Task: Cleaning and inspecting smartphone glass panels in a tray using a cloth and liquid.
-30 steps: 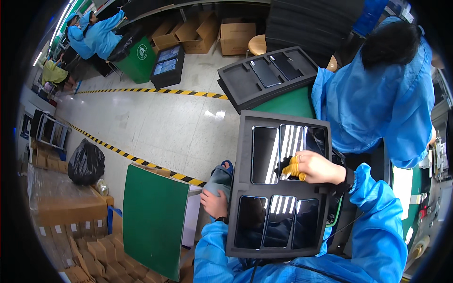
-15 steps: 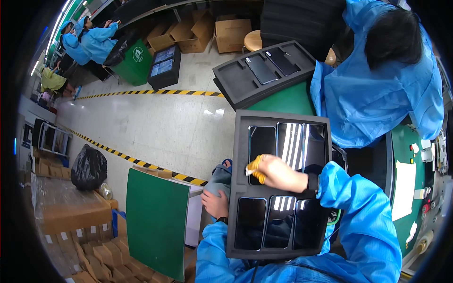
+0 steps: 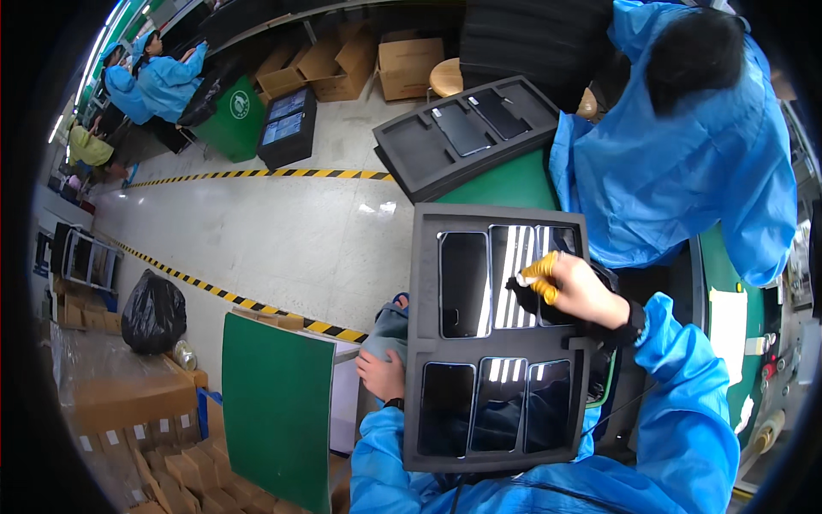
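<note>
A black foam tray [image 3: 418, 343] lies in front of me, holding several smartphones in two rows of cutouts; their dark glossy screens mirror the ceiling lights. Above the upper row is my right hand [image 3: 582, 291], with yellow finger cots on its fingertips. Thumb and finger pinch a small white piece, perhaps a wipe, near the edge between the upper middle phone [image 3: 510, 300] and the upper right one. Left of these lies the upper left phone [image 3: 463, 287]. My left hand [image 3: 382, 374] rests beside the tray's left edge on grey-blue fabric, fingers laid out and holding nothing visible.
Another foam tray [image 3: 402, 163] with two phones sits on a green surface ahead. A person in a blue smock [image 3: 676, 163] works at the right. A green board [image 3: 278, 411] stands at the left, near cardboard boxes [image 3: 137, 394]. A green bin [image 3: 227, 124] stands farther off.
My right hand has moved right, from the upper left phone to the upper middle and right phones, still pinching the white piece. My left hand stays beside the tray. The view has shifted slightly.
</note>
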Motion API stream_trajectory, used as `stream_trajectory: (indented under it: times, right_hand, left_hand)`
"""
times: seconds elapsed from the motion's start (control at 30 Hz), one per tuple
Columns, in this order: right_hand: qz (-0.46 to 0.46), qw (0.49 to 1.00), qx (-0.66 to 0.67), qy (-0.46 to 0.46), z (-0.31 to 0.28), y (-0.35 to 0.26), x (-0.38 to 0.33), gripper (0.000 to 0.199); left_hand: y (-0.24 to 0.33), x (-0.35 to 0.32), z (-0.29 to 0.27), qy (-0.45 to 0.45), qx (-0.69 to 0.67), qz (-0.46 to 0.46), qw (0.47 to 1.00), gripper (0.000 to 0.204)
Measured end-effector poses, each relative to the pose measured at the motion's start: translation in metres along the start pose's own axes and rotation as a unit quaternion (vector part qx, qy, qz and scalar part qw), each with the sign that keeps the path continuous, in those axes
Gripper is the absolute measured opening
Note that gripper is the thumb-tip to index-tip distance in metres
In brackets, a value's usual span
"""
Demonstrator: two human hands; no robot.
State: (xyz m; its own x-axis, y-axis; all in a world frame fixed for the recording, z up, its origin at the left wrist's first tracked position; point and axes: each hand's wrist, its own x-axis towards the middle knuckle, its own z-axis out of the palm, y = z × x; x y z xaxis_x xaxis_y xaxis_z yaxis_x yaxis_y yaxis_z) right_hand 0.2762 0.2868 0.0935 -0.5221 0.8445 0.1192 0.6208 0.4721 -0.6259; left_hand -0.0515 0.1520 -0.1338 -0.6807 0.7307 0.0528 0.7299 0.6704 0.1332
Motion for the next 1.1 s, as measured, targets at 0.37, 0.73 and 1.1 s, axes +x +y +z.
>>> stream_trajectory:
  times: [0.37,0.73,1.1]
  right_hand:
    - [-0.087,0.989,-0.114,0.039,0.034,0.027,0.052,0.022]
    - [-0.106,0.985,-0.019,-0.132,0.015,-0.011,0.005,0.015]
    - [-0.113,0.985,-0.102,-0.076,0.031,0.007,0.02,0.022]
  left_hand:
    - [-0.003,-0.001,0.017,0.047,0.037,0.024,0.998,0.054]
    - [-0.001,-0.001,0.005,0.037,0.039,0.018,0.998,0.055]
    - [0.001,-0.001,0.008,0.048,0.018,0.016,0.999,0.056]
